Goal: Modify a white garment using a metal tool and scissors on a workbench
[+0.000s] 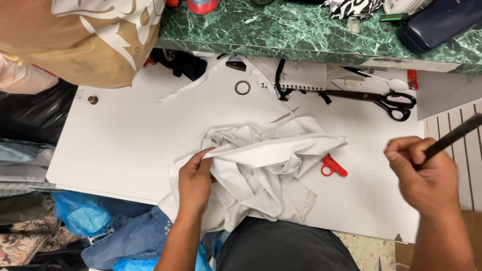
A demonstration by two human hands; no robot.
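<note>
While your left hand [195, 181] pinches a fold of the crumpled white garment [261, 168], thumb and fingers closed on the cloth, the rest of the fabric spills right of that hand across the white table [125, 135] and hangs over the near edge toward your lap. Your right hand [427, 175] is fisted around a dark stick-like tool [454, 136], grip shut on it, the tool angling up and away to the right; cannot tell what kind of tool it is. That hand hovers off the cloth, well apart from it. Between your two hands, just beside the garment's right edge, a small red plastic snipper [333, 165] lies on the table. Farther out from your right hand, black-handled scissors [386, 100] lie flat, blades pointing left. Left of those, a spiral notebook [306, 78] with a black cord over it. Beyond your left hand, a metal ring [242, 88] and a loose white fabric strip [193, 83]. Farthest back, a green marble counter [281, 27] with a dark case [439, 22] on it. Tan printed cloth [95, 40] hangs far beyond your left hand.
</note>
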